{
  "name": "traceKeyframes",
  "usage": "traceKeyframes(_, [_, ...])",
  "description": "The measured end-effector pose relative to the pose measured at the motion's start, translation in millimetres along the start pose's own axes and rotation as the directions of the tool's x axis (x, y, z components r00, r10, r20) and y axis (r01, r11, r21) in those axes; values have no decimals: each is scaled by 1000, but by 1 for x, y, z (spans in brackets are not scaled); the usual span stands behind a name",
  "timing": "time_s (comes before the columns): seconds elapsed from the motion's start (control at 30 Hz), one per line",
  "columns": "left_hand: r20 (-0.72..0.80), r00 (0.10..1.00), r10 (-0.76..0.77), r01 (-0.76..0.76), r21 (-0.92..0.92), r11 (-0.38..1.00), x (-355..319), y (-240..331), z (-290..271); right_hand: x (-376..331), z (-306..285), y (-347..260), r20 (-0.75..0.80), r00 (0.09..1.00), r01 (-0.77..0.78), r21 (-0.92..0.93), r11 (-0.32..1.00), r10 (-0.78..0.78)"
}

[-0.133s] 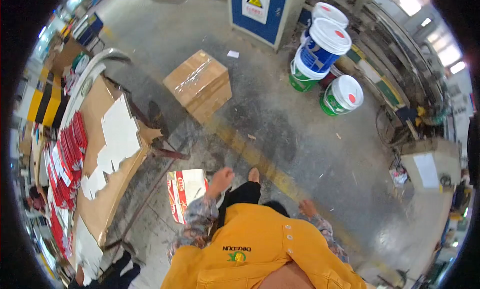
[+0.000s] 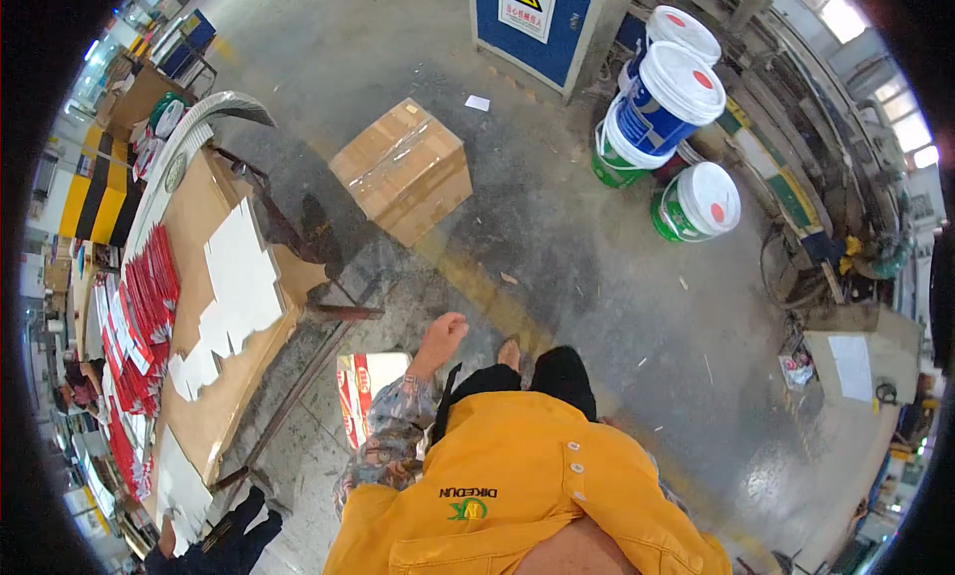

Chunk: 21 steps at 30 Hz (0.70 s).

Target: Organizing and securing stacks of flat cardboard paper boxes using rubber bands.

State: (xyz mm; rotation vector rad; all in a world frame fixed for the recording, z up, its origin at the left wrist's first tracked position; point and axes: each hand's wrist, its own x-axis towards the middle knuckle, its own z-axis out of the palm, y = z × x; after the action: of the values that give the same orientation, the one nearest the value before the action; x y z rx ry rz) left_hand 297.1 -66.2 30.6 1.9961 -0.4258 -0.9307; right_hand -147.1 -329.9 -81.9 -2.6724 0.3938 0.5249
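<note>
Yellow cloth spreads below us: an apron (image 2: 542, 456), with a patterned sleeve (image 2: 396, 441) on the left side. We see the left hand (image 2: 440, 340) in front of it, over the floor (image 2: 587, 296), fingers curled loosely inward. The palm is turned from view, so we cannot tell whether they are closed fully. We cannot make out the right hand beyond the apron, nor its grip.

Nearest the left hand is a white-and-red carton (image 2: 352, 388); it sits on the floor, partly hidden by the left sleeve. Further ahead, a taped brown box (image 2: 403, 172) stands near a yellow line (image 2: 484, 294), with a small white paper (image 2: 477, 103) beyond it.

To our left, a table (image 2: 261, 361) carries a torn white sheet (image 2: 239, 287) and a row of red packets (image 2: 151, 301). At lower left we see another person (image 2: 234, 540), dressed in dark clothes. Ahead on the right, a blue bucket (image 2: 652, 117) rests on a green one, and a separate green-and-white bucket (image 2: 686, 209) stands just beside them.
</note>
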Motion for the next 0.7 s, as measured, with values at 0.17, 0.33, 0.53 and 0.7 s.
traceKeyframes(0.17, [-168, 986, -16, 23, 40, 999, 104, 47, -43, 139, -43, 51, -14, 1000, -5, 351, 936, 11])
traceKeyframes(0.33, [-266, 961, -81, 89, 20, 996, 207, 78, -76, 280, -114, 134, 60, 998, -55, 613, 788, 23])
traceKeyframes(0.53, [-473, 830, -294, 219, -210, 953, 272, 63, -108, 557, -312, 172, 261, 941, -337, 675, 656, 215])
traceKeyframes(0.7, [-471, 705, -530, 319, -457, 830, 316, 35, -84, 773, -464, 104, 27, 999, 8, 625, 781, -32])
